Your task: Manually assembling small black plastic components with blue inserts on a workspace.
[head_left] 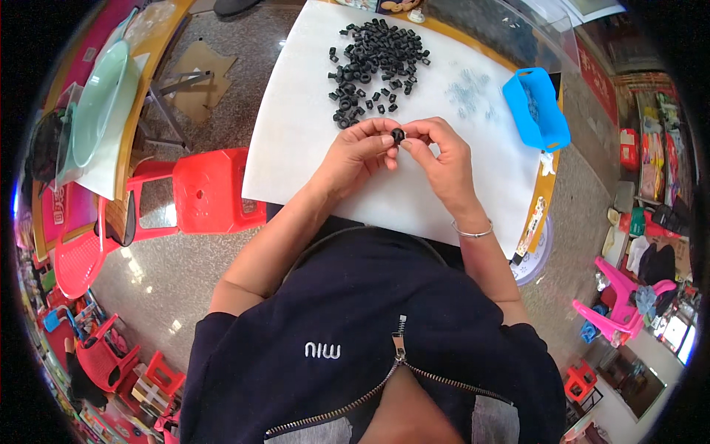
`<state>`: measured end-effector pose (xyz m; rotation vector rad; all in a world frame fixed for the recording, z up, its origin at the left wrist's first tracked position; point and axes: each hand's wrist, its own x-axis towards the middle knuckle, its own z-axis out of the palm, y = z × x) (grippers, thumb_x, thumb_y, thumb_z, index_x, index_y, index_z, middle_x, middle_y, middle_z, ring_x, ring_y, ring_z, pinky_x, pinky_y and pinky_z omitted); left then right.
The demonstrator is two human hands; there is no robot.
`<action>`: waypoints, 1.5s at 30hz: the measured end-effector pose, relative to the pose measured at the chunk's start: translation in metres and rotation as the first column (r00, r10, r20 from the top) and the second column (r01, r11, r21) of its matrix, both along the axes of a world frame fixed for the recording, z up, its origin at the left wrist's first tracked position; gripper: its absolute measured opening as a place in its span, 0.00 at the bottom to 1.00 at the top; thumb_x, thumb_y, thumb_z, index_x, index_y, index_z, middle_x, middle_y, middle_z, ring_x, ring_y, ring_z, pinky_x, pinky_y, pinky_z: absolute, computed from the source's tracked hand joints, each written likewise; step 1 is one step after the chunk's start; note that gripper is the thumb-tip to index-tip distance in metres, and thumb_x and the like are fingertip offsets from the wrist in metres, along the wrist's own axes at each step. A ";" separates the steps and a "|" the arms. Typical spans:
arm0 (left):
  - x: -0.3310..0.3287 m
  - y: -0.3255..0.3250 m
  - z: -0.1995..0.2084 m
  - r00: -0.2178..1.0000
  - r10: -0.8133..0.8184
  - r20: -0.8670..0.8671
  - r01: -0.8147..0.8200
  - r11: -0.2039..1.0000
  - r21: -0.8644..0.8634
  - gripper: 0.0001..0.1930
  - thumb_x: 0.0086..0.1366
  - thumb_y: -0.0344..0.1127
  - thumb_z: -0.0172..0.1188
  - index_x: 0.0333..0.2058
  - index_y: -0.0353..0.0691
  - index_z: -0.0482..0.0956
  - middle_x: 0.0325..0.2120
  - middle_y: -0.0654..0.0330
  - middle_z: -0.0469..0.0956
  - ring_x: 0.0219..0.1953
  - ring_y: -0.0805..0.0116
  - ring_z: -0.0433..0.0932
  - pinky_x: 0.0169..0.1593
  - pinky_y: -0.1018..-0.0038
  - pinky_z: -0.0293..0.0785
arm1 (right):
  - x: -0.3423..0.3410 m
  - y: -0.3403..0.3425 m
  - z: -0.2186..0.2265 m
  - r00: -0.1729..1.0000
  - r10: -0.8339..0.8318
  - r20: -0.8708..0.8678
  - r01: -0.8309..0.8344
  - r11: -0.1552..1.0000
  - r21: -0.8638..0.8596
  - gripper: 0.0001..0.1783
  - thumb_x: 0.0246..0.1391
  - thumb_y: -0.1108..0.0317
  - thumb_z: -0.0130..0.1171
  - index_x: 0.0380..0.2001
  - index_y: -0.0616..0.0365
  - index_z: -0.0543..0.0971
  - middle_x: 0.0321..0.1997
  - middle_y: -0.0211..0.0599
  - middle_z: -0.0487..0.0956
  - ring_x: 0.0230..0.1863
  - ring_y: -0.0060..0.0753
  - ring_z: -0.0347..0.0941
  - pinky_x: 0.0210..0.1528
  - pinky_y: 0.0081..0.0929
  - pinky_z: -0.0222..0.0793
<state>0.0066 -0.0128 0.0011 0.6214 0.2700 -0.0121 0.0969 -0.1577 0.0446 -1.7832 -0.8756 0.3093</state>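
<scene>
Both my hands meet over the white tabletop (296, 89). My left hand (360, 152) has its thumb and fingers closed on a small black round part (398, 136), which looks like a rubber or plastic ring. From the other side, my right hand (442, 152) pinches at the same part with thumb and forefinger; whether it holds a smaller piece there is too small to tell. Just beyond my hands lies a loose heap of similar black parts (381, 48), some spilling toward my left hand. Small clear or bluish pieces (471, 92) lie scattered right of the heap.
A blue plastic basket (551, 133) stands at the table's right edge, with small pieces inside. A red stool (211, 191) is left of the table. Farther left, a pale green basin (107, 103) sits on another table. A pink chair (621, 303) is at the right.
</scene>
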 end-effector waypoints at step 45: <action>0.000 0.002 0.004 0.995 -0.097 -0.035 0.099 0.992 0.076 0.10 0.62 0.29 0.57 0.41 0.33 0.75 0.30 0.62 0.77 0.27 0.75 0.76 0.36 0.77 0.76 | 0.006 -0.005 0.028 0.914 0.188 0.358 -0.084 0.954 -0.289 0.06 0.51 0.69 0.56 0.25 0.60 0.73 0.26 0.41 0.74 0.30 0.44 0.70 0.35 0.37 0.65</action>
